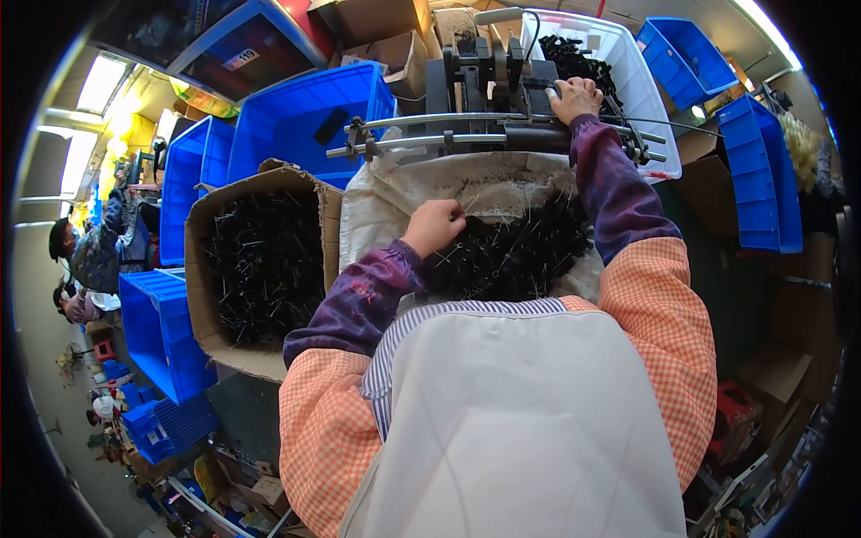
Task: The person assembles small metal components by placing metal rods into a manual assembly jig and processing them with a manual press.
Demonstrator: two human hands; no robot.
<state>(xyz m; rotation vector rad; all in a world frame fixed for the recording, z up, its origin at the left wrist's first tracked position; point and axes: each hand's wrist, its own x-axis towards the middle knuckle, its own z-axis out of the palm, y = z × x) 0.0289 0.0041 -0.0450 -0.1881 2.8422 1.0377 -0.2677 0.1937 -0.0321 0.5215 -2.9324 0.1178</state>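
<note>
My left hand (434, 226) is closed in a pinch over a heap of small black parts with thin metal pins (507, 251). Something dark shows at its fingertips, too small to make out. The heap lies on a whitish cloth sack (377, 202) in front of my body. Farther off and to the right, my right hand (576, 99) reaches onto a dark metal machine (489, 85). Its fingers bend over a black ribbed piece (538, 82) on the machine's right side; whatever is under them is hidden. Two metal rods (421, 139) cross the machine's near side.
A cardboard box (329, 233) full of similar pinned parts stands left of the sack. Behind it sits a blue crate (260, 143) with a dark item inside. A white bin (641, 90) with black parts stands beyond my right hand. More blue crates (760, 175) are at the right.
</note>
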